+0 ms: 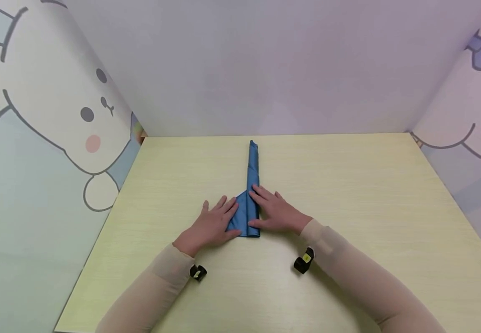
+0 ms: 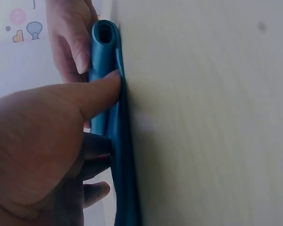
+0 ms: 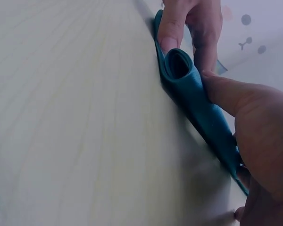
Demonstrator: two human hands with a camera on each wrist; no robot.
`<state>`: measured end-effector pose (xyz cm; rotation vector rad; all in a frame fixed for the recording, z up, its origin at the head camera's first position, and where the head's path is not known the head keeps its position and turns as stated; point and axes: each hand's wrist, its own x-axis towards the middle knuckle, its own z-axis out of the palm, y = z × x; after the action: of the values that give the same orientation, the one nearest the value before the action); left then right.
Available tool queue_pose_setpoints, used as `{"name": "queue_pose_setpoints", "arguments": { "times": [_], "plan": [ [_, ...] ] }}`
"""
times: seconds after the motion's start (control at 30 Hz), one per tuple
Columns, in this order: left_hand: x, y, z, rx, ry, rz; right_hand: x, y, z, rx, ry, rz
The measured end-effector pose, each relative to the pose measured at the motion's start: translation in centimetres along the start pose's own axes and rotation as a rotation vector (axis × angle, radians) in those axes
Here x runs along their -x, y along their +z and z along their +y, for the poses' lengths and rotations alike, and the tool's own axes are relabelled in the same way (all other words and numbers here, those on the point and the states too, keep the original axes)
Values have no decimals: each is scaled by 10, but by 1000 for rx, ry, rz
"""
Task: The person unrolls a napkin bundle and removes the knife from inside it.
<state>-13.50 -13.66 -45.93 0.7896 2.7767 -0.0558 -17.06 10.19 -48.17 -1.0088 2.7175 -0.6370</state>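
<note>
A blue cloth (image 1: 252, 175) lies on the table, its right part rolled into a narrow tube that points away from me. A flat triangular flap (image 1: 238, 218) of it spreads to the left of the roll. My left hand (image 1: 213, 225) rests on that flap, fingers extended, thumb near the lower edge. My right hand (image 1: 280, 212) lies over the roll from the right, with fingertips and thumb on its top. In the right wrist view the roll's near end (image 3: 178, 66) shows a hollow spiral. The left wrist view shows my left thumb (image 2: 101, 94) pressing the flap beside the roll.
The pale wooden table (image 1: 348, 185) ends at a plain white wall (image 1: 265, 69) at the back. Side walls with cartoon drawings (image 1: 92, 125) stand to the left and right. A small black wrist camera (image 1: 304, 260) hangs at the right sleeve, another (image 1: 198, 273) at the left.
</note>
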Motion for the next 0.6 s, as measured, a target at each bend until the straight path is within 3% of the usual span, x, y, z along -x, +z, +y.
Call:
{"name": "queue_pose_setpoints", "arguments": {
  "times": [0.3,0.6],
  "plan": [
    [-6,1,-1,42,-35,21,-15,-3,-16,2,78,2],
    [-6,0,-5,115,-21,27,-31,2,-23,50,116,9]
  ]
}}
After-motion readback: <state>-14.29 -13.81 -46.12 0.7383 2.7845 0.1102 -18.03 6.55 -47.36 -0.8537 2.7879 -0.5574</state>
